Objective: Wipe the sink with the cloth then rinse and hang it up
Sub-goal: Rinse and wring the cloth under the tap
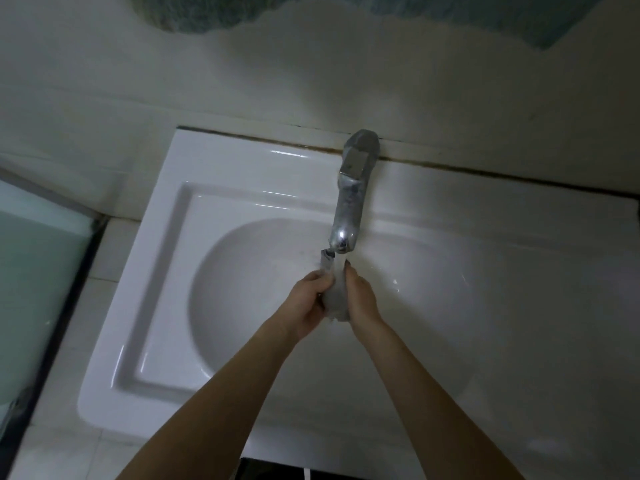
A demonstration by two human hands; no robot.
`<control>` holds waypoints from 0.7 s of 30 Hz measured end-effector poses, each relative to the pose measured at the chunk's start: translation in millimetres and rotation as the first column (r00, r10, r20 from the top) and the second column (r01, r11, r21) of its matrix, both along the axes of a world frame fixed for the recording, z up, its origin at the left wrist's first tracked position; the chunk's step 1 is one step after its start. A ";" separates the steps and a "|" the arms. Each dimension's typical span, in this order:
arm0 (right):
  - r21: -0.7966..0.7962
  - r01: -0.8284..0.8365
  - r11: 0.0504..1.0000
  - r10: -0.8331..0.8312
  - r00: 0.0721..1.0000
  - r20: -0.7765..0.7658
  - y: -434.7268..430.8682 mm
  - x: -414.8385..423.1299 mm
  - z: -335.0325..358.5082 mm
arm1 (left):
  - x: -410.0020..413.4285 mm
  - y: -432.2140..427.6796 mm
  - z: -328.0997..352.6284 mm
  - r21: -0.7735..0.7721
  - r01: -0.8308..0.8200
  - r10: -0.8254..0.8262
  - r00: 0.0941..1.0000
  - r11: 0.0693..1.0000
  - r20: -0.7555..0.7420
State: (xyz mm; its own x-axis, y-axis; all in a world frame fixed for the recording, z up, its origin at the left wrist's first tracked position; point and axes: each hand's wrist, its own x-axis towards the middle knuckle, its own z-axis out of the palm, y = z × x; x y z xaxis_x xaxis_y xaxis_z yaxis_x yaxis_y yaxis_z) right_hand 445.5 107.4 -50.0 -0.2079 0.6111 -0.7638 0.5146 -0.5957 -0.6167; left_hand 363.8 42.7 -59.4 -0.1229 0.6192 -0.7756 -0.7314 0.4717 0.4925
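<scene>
A pale grey cloth (336, 297) is bunched between both my hands over the round bowl of the white sink (166, 278). My left hand (310, 306) grips its left side and my right hand (362, 299) presses its right side. The top end of the cloth sticks up just under the spout of the chrome tap (349, 206). I cannot tell whether water is running; the area is blurred.
A tiled wall (311, 81) rises behind the sink. A glass panel with a dark frame (41, 271) stands at the left. A teal towel or mat edge (194, 15) shows at the top.
</scene>
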 end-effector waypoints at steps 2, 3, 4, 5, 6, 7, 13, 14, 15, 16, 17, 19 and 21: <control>-0.100 0.103 0.990 -0.112 0.990 -0.084 -5.7 -2.2 -4.9 | -7.1 -4.5 -1.0 -0.014 -0.036 0.035 0.997 0.999 -0.071; -0.112 0.135 0.985 -0.147 0.983 -0.109 -8.1 -3.2 -9.3 | -11.6 -7.3 -2.0 -0.030 -0.038 0.034 0.992 0.999 -0.123; -0.082 0.141 0.987 -0.150 0.982 -0.111 -9.4 -3.2 -12.1 | -16.7 -10.4 -3.4 -0.048 -0.016 0.007 0.980 0.999 -0.199; -0.031 0.129 0.991 -0.132 0.986 -0.104 -9.9 -4.5 -14.8 | -21.7 -13.0 -4.0 -0.067 0.013 -0.031 0.962 0.998 -0.272; 0.026 0.114 0.993 -0.111 0.989 -0.101 -10.6 -6.4 -18.1 | -26.6 -15.0 -4.7 -0.085 0.037 -0.063 0.944 0.996 -0.324; 0.065 0.107 0.992 -0.100 0.990 -0.103 -11.4 -7.8 -22.7 | -30.6 -16.4 -5.2 -0.102 0.046 -0.079 0.935 0.994 -0.346; 0.110 0.164 0.980 -0.152 0.982 -0.109 -0.5 3.1 -31.1 | -48.4 -25.8 -10.3 -0.118 0.032 -0.060 0.968 0.993 -0.245; 0.099 0.178 0.979 -0.169 0.981 -0.100 3.5 9.1 -31.1 | -47.5 -25.9 -11.8 -0.109 0.045 -0.069 0.970 0.993 -0.233; 0.101 0.179 0.979 -0.171 0.982 -0.084 7.2 16.2 -31.8 | -44.3 -25.0 -13.3 -0.093 0.052 -0.072 0.972 0.994 -0.225; 0.120 0.169 0.978 -0.162 0.985 -0.064 10.1 23.2 -32.9 | -40.0 -22.8 -15.2 -0.073 0.058 -0.073 0.973 0.996 -0.219; 0.155 0.148 0.977 -0.143 0.989 -0.039 12.5 30.7 -34.3 | -34.3 -19.1 -16.2 -0.055 0.061 -0.071 0.977 0.997 -0.201; 0.256 0.085 0.963 -0.096 0.995 0.030 19.3 47.1 -36.9 | -22.0 -9.8 -17.2 -0.021 0.093 -0.095 0.986 0.995 -0.140; 0.366 0.007 0.931 -0.036 0.997 0.074 29.2 65.2 -37.4 | -9.2 -0.9 -16.1 -0.027 0.161 -0.163 0.983 0.987 -0.082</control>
State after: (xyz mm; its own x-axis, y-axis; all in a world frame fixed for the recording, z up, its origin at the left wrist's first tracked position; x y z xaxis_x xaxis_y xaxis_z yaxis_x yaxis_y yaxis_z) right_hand 510.7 136.6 -87.4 -0.1401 0.8542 -0.5007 0.5598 -0.3488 -0.7516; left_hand 354.6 41.8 -75.5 -0.0873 0.6206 -0.7792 -0.6007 0.5912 0.5382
